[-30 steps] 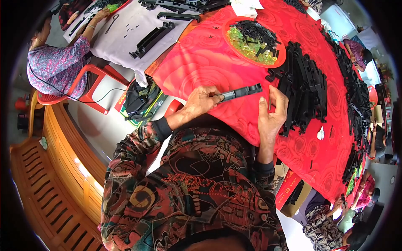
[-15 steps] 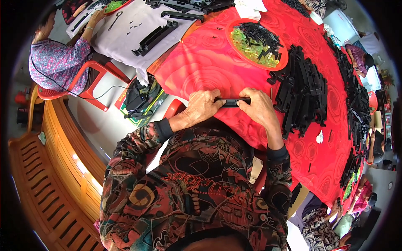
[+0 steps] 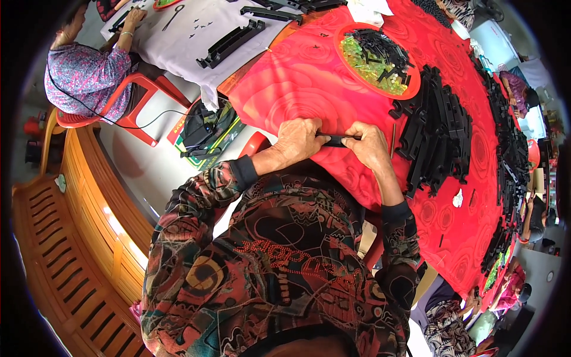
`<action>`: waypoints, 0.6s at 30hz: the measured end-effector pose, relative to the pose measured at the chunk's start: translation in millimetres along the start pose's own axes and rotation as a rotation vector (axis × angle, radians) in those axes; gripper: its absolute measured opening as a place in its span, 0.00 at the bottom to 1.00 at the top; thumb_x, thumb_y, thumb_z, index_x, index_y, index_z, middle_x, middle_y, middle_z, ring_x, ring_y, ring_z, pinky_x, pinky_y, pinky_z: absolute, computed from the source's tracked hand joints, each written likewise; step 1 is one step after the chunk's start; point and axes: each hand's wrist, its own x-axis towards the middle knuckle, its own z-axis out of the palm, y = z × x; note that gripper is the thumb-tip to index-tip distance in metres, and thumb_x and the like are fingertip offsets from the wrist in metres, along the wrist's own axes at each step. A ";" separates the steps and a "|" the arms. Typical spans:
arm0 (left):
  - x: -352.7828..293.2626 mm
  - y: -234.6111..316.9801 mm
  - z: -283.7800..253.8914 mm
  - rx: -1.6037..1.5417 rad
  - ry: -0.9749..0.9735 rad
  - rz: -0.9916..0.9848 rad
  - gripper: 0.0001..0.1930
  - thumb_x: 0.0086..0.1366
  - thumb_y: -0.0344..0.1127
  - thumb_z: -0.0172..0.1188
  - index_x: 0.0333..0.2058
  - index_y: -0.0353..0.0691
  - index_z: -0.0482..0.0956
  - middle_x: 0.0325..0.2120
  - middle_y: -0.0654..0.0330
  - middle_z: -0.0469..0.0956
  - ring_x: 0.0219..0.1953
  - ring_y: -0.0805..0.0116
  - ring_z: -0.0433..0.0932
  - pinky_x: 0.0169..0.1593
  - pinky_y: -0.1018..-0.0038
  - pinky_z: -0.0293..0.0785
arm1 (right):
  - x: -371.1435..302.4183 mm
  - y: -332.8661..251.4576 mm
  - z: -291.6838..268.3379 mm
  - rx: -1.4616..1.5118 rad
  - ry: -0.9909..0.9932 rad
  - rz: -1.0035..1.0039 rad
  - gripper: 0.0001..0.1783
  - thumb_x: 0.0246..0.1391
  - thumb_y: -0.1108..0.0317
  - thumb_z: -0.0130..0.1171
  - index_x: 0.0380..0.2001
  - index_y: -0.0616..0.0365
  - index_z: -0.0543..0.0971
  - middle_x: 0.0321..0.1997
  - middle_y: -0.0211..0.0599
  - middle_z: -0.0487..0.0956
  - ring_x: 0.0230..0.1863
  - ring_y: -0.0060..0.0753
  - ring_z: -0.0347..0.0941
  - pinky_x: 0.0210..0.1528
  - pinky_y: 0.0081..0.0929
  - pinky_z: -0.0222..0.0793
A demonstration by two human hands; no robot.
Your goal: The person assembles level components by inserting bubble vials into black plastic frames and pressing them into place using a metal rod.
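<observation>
Between my two hands is a short black plastic bar-shaped part (image 3: pixel 337 141), held level over the near edge of the red tablecloth (image 3: pixel 279 98). My left hand (image 3: pixel 299 140) is closed on its left end, the thumb pressed along it. The right end is pinched by my right hand (image 3: pixel 367 144), thumb on the near side. My fingers hide both ends of the part. To the right of my right hand lies a heap of similar long black plastic parts (image 3: pixel 437 137). Beyond my hands sits a red basin (image 3: pixel 414 89) with small black pieces and yellow-green pieces.
A person in a patterned top (image 3: pixel 89 80) sits at the white-covered table (image 3: pixel 178 44) at far left, on a red chair (image 3: pixel 151 95). A wooden bench (image 3: pixel 65 256) stands at left. More black parts (image 3: pixel 513 160) line the table's right side, where other people sit.
The bar-shaped part has tilted slightly, and my fingers now cover more of it. My right hand's fingers have drawn in closer. The whole view has shifted a little.
</observation>
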 end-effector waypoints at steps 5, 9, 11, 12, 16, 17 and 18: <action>4.6 2.5 0.7 0.076 -0.063 0.019 0.16 0.53 0.46 0.63 0.28 0.38 0.76 0.18 0.49 0.77 0.27 0.51 0.80 0.30 0.59 0.74 | -6.5 10.1 11.0 0.060 0.133 -0.070 0.09 0.39 0.68 0.66 0.26 0.58 0.80 0.25 0.41 0.80 0.28 0.42 0.77 0.31 0.38 0.69; 11.0 3.9 -1.3 0.179 -0.135 0.062 0.15 0.55 0.45 0.61 0.32 0.38 0.75 0.21 0.50 0.78 0.29 0.51 0.80 0.32 0.58 0.74 | -8.9 7.4 14.6 0.053 0.134 -0.033 0.10 0.39 0.67 0.66 0.28 0.57 0.79 0.30 0.40 0.80 0.34 0.44 0.76 0.37 0.40 0.69; 14.5 -0.4 1.6 0.208 -0.163 0.087 0.14 0.56 0.44 0.60 0.32 0.39 0.75 0.22 0.50 0.78 0.30 0.51 0.80 0.33 0.57 0.74 | -10.0 6.3 16.0 -0.005 0.165 -0.059 0.11 0.41 0.67 0.65 0.31 0.55 0.78 0.35 0.38 0.80 0.40 0.45 0.74 0.42 0.43 0.67; 16.5 -7.3 9.0 0.174 -0.122 0.153 0.13 0.57 0.43 0.60 0.33 0.39 0.75 0.23 0.50 0.78 0.30 0.51 0.80 0.34 0.56 0.74 | -11.3 4.4 16.9 -0.004 0.165 -0.059 0.11 0.41 0.67 0.65 0.31 0.55 0.78 0.35 0.38 0.80 0.40 0.45 0.74 0.42 0.43 0.67; 16.4 -5.9 4.6 0.062 -0.161 0.125 0.11 0.57 0.41 0.59 0.34 0.40 0.75 0.26 0.51 0.79 0.33 0.49 0.79 0.35 0.55 0.73 | -12.6 0.9 17.0 -0.130 0.247 -0.150 0.11 0.42 0.69 0.63 0.32 0.54 0.77 0.35 0.36 0.78 0.41 0.45 0.71 0.42 0.45 0.63; 16.5 -6.6 5.8 0.061 -0.161 0.124 0.11 0.57 0.41 0.59 0.34 0.40 0.75 0.26 0.51 0.79 0.33 0.49 0.79 0.35 0.55 0.73 | -12.9 1.1 17.1 -0.146 0.270 -0.177 0.11 0.42 0.69 0.62 0.32 0.54 0.76 0.35 0.36 0.78 0.40 0.44 0.71 0.40 0.45 0.63; 16.8 -8.0 7.8 0.030 -0.150 0.121 0.12 0.57 0.42 0.59 0.34 0.40 0.75 0.26 0.51 0.79 0.33 0.49 0.79 0.36 0.55 0.72 | -13.1 0.5 16.1 -0.146 0.269 -0.177 0.11 0.42 0.69 0.62 0.32 0.54 0.76 0.35 0.36 0.78 0.40 0.44 0.71 0.40 0.45 0.63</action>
